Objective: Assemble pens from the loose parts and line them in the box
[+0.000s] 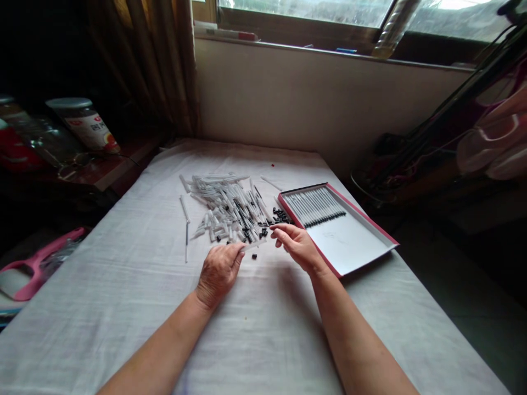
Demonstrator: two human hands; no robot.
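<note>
OK, left hand (219, 270) is pinching a translucent tube (254, 245) between thumb and fingers, tip pointing toward the right hand (299, 247). Right fingers are curling close together just off that tip; can't tell from where I'm standing whether they're gripping anything. One loose black piece (254, 257) is lying on the desk (247, 340) just nearside of the tube. A heap of clear tubes and thin dark rods (224, 200) is spreading beyond the left fingers; more black pieces (282, 216) are sitting beyond the right fingertips. Red-edged box (340, 248) is lying right of those, holding a row of black-ended pens (317, 206).
</note>
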